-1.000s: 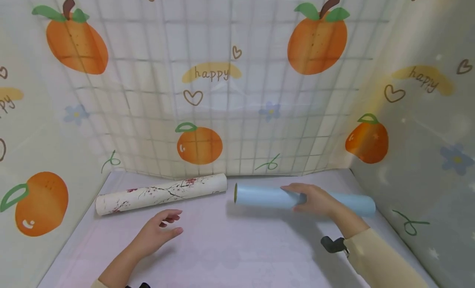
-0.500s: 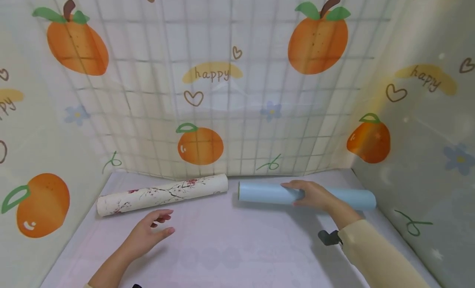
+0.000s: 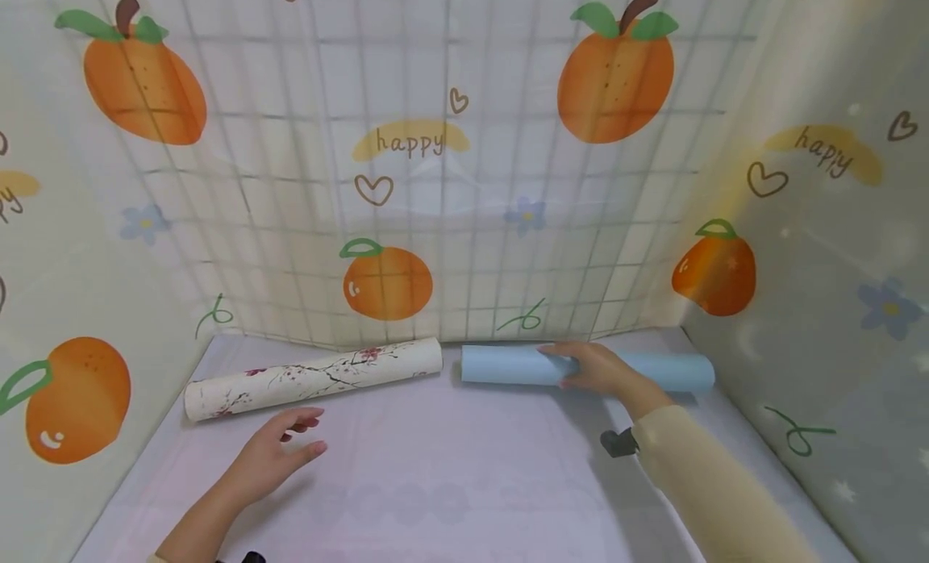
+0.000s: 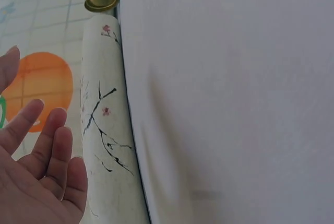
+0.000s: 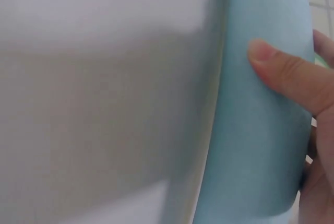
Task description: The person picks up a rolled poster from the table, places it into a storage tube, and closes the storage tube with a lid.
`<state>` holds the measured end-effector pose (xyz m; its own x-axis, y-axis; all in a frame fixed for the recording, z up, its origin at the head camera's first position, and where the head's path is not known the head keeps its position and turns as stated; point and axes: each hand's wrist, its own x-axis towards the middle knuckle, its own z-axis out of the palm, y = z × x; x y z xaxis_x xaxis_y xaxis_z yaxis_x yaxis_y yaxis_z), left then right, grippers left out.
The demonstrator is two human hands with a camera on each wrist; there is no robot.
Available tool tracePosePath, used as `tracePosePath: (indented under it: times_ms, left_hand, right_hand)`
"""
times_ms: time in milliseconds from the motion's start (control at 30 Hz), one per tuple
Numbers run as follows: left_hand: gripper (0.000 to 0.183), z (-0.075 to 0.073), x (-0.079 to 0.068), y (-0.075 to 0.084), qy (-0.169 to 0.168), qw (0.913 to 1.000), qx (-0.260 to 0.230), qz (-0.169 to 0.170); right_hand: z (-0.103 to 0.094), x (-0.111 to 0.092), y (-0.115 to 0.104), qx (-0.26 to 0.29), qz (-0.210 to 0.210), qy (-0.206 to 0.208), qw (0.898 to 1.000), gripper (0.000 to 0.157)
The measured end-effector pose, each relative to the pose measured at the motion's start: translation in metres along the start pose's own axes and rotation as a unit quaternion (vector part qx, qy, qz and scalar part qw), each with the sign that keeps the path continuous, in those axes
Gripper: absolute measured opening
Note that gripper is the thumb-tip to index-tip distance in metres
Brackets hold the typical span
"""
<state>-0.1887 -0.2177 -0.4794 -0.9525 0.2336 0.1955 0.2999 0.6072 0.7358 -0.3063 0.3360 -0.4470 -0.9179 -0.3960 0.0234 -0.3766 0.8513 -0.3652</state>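
My right hand grips a light blue wallpaper roll around its middle, at the back right of the table. In the right wrist view the thumb lies along the near side of the blue roll, while the fingers reach behind it. A white wallpaper roll printed with dark branches and red blossoms lies slanted at the back left. In front of that roll, my left hand hovers with loosely bent fingers and holds nothing. The left wrist view shows the blue roll's gold-coloured end beyond the white roll's end.
A pale lilac cover lies over the table. Curtain-like sheets with printed oranges and grid lines enclose the back and both sides. A small dark device is worn at the right wrist.
My right hand has moved the blue roll back toward the rear sheet and slightly left. The left hand has drifted left, away from the middle. The white roll has stayed put.
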Motion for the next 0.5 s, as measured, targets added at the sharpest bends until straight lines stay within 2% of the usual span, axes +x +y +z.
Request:
tracePosePath:
  times_ms: [267, 500]
  left_hand:
    - [0.049, -0.006, 0.001, -0.009, 0.022, 0.9989, 0.034, 0.024]
    - [0.047, -0.011, -0.004, -0.019, 0.052, 0.9947, 0.072, 0.052]
  right_hand:
    - [0.003, 0.014, 0.001, 0.017, -0.017, 0.004, 1.0, 0.073]
    - [0.011, 0.016, 0.003, 0.017, -0.017, -0.004, 1.0, 0.073]
